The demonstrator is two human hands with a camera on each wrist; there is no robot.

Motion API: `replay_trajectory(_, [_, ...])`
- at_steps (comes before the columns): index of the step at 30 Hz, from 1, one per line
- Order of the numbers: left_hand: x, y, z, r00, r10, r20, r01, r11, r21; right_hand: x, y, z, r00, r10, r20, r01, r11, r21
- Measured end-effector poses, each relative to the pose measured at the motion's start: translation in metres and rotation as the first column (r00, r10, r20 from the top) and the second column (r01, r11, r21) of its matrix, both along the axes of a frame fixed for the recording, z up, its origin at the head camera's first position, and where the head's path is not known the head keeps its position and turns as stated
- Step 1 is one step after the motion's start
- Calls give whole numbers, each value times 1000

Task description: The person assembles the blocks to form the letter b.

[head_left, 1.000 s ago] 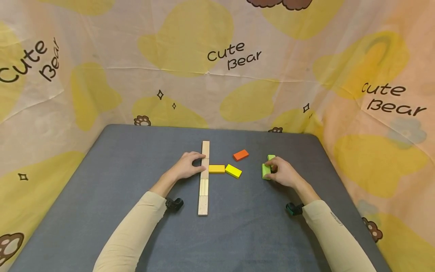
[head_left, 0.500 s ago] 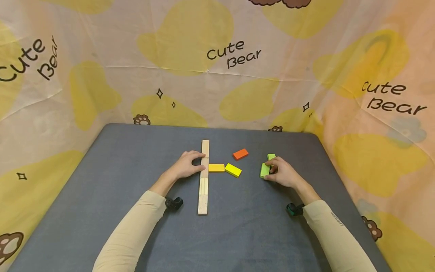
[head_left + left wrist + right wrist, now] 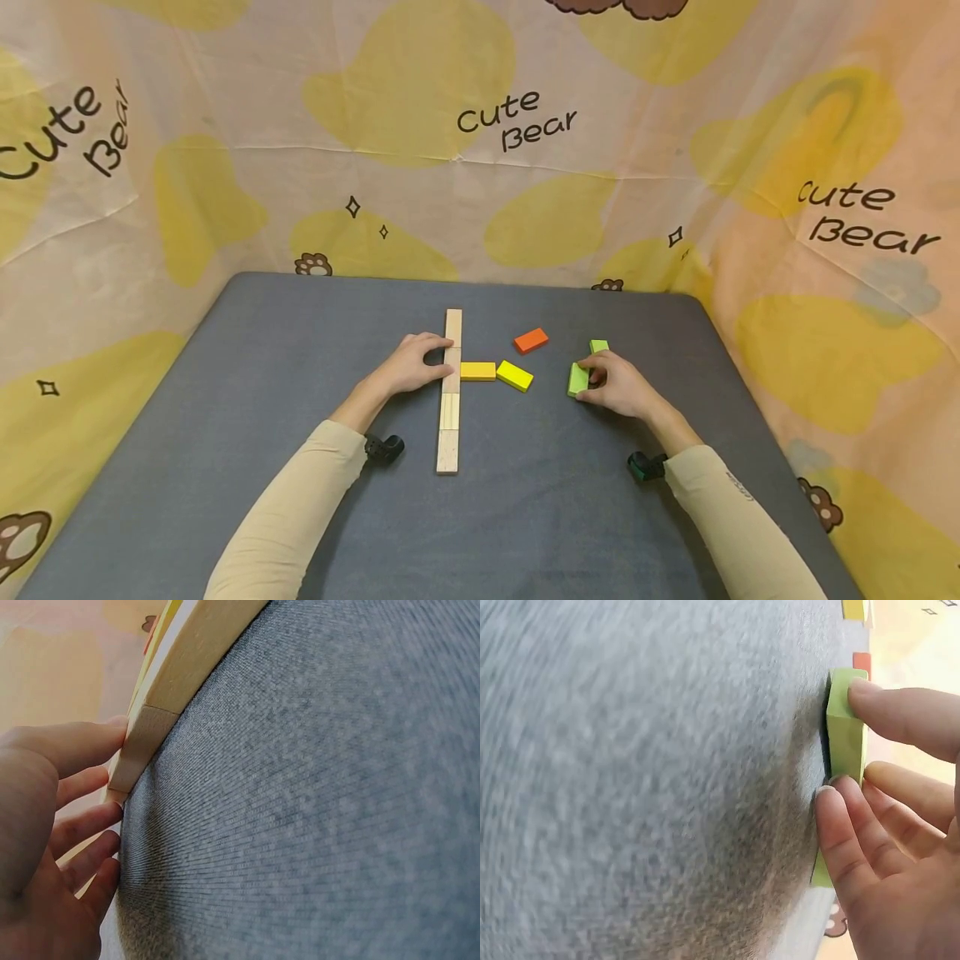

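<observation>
In the head view, a row of plain wooden blocks (image 3: 449,410) runs lengthwise, several laid end to end. My left hand (image 3: 406,363) rests beside the row, thumb and fingertips touching its left side; the left wrist view shows the thumb against a wooden block (image 3: 142,742), the fingers loosely spread. Between thumb and fingers, my right hand (image 3: 617,383) pinches a light green block (image 3: 577,380) near the table surface. A second green block (image 3: 598,345) lies just behind that hand, partly hidden. An amber block (image 3: 478,372) meets the row's right side at a right angle.
A yellow block (image 3: 515,376) lies slanted at the amber block's right end. Farther back is an orange block (image 3: 531,340), apart from the others. Grey cloth covers the table (image 3: 525,517), and a patterned curtain (image 3: 420,192) rises behind it and at both sides.
My right hand has shifted slightly left with the green block, widening its distance from the second green block. My left hand and the other blocks have stayed in place.
</observation>
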State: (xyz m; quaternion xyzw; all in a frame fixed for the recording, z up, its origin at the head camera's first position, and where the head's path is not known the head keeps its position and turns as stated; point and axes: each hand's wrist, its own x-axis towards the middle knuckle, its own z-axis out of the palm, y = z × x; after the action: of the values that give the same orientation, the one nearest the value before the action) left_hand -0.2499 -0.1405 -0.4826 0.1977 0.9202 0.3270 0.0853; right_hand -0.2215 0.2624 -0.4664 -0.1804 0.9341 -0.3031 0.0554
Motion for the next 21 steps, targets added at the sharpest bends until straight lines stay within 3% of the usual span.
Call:
replay_trajectory(13, [0, 0, 0, 1000, -1, 1, 1, 1000, -6, 8, -16, 3, 997, 64, -30, -66, 994, -87])
replay_trajectory(21, [0, 0, 0, 1000, 8, 2, -8, 1000, -9, 12, -26, 3, 994, 108, -27, -110, 990, -88])
